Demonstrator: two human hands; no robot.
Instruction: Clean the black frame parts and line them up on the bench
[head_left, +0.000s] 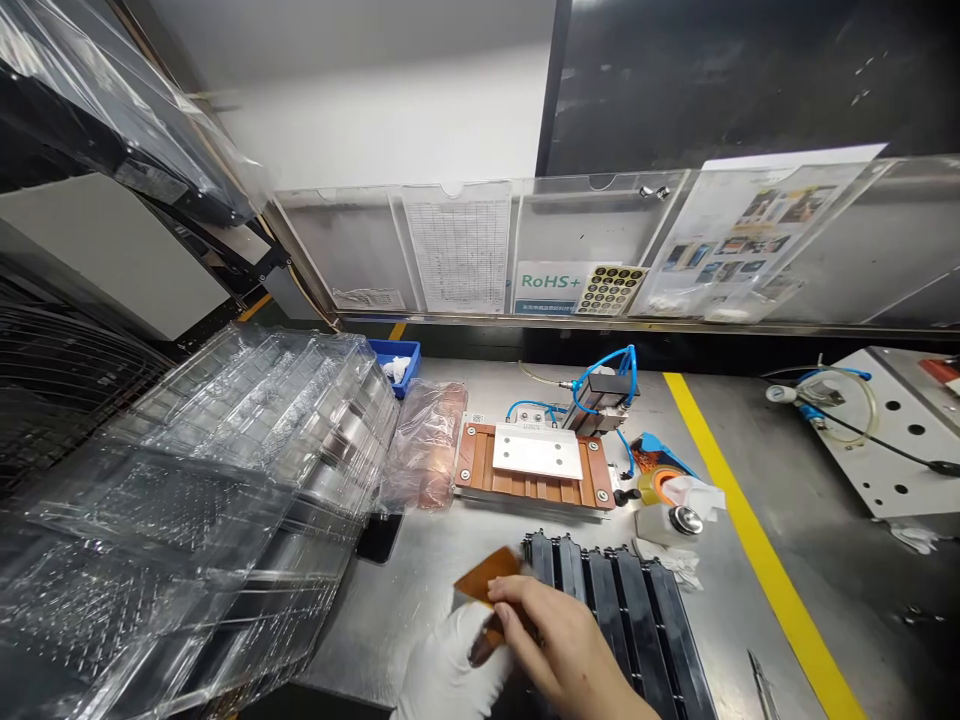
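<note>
My left hand (446, 672), in a white glove, is at the bottom centre and holds a flat amber-orange piece (486, 577) from below. My bare right hand (559, 650) lies over the same piece with fingers curled onto its near end. Both hands hover at the left end of a black ribbed tray (626, 610). Beyond them sits a brown fixture (480, 462) with a white plate (537, 452) on top and blue air hoses (611, 362) behind.
A tall stack of clear plastic trays (210, 500) fills the left. A bagged copper-coloured part (427, 440) lies beside the fixture, a blue bin (397, 362) behind. A tape roll (654, 483), white bottle (664, 522) and yellow floor-line tape (742, 520) are right; tweezers (761, 685) lie near the edge.
</note>
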